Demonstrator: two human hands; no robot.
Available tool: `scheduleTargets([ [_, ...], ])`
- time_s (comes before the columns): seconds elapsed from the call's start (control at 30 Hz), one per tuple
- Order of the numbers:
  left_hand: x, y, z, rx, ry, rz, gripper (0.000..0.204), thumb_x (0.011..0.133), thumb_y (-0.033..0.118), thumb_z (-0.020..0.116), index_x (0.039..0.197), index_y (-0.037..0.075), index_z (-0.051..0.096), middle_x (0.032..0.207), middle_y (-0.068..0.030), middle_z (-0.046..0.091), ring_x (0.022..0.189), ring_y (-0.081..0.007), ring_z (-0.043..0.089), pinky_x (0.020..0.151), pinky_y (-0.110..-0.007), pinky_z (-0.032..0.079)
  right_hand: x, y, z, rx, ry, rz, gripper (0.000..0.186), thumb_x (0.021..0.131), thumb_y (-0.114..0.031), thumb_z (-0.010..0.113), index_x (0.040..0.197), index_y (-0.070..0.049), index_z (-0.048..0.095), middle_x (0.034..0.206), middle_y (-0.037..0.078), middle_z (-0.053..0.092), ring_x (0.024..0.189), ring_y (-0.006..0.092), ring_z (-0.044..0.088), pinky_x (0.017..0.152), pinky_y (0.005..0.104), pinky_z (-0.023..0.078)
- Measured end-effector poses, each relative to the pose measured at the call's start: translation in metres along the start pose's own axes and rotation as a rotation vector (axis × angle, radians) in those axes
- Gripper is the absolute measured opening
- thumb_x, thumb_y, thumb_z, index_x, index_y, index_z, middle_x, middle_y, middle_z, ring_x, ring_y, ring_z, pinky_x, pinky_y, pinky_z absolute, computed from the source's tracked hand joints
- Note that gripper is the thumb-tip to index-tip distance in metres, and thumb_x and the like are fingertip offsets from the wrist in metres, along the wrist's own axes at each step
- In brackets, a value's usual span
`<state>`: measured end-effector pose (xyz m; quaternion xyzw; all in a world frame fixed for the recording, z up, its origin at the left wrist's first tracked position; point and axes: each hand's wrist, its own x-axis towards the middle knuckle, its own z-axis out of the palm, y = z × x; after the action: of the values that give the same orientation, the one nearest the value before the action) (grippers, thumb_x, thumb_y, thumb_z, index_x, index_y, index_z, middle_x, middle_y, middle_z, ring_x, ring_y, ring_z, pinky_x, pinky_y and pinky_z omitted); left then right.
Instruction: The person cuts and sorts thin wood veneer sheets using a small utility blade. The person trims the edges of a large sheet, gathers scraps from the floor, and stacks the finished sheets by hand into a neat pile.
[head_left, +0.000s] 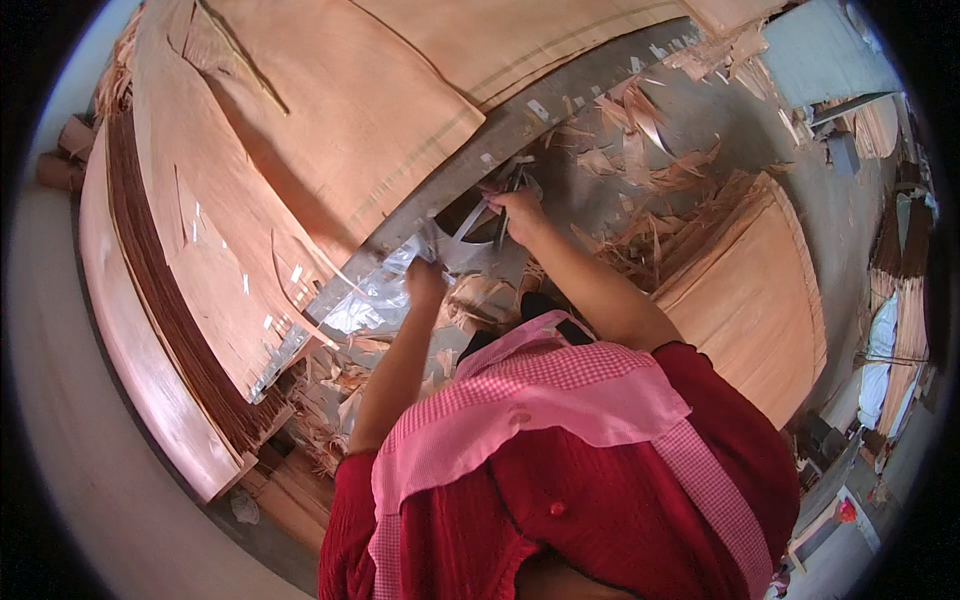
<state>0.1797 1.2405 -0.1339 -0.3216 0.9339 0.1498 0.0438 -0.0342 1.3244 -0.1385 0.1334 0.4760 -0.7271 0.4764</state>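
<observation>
My left hand (425, 280) is closed on crumpled translucent plastic (365, 300) at the grey metal-like edge strip (544, 107) of the work surface. Ahead and to the right, my right hand (515, 210) is closed around the end of a pale narrow strip (466, 224) beside a dark opening in that edge; whatever else its fingers hold is too small to make out. Beyond both hands lie large tan veneer sheets (330, 110), with split edges and small white tape pieces on the nearer left part.
Veneer stacks stand at the left (135, 280) and right (745, 300). Torn veneer scraps (650, 140) litter the floor around me. A pale blue board (820, 50) is at the upper right. More sheets and white wrapped material (878, 350) line the far right.
</observation>
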Motion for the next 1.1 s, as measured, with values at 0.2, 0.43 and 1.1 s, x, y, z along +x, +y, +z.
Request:
scheduleTargets([
  [0.2, -0.279, -0.216, -0.027, 0.29, -0.328, -0.782, 0.028, 0.075, 0.028, 0.057, 0.089, 0.004, 0.059, 0.09, -0.0148, 0.062, 0.08, -0.0299, 0.062, 0.066, -0.041, 0.048, -0.016, -0.013, 0.015, -0.026, 0.07, -0.088, 0.03, 0.069, 0.01, 0.051, 0.095, -0.004, 0.05, 0.084, 0.009, 0.056, 0.08, 0.023, 0.057, 0.074, 0.038, 0.049],
  [0.43, -0.327, -0.24, -0.056, 0.301, -0.67, -0.178, 0.026, 0.067, 0.022, 0.062, 0.082, 0.001, 0.061, 0.076, -0.0177, 0.061, 0.069, -0.0299, 0.06, 0.057, -0.041, 0.046, -0.088, 0.007, 0.043, -0.326, -0.103, -0.207, 0.018, 0.073, 0.001, 0.052, 0.089, -0.004, 0.056, 0.103, 0.006, 0.057, 0.083, 0.0179, 0.055, 0.062, 0.0273, 0.047],
  [1.1, -0.244, -0.2, -0.236, -1.312, -0.362, -0.126, 0.019, 0.084, 0.017, 0.055, 0.092, 0.001, 0.061, 0.065, -0.0032, 0.058, 0.047, -0.0086, 0.054, 0.041, -0.02, 0.039, -0.274, 0.09, 0.339, -2.09, -1.302, -0.574, 0.013, 0.069, -0.013, 0.06, 0.082, -0.008, 0.06, 0.073, 0.015, 0.059, 0.069, 0.0316, 0.058, 0.062, 0.0383, 0.045],
])
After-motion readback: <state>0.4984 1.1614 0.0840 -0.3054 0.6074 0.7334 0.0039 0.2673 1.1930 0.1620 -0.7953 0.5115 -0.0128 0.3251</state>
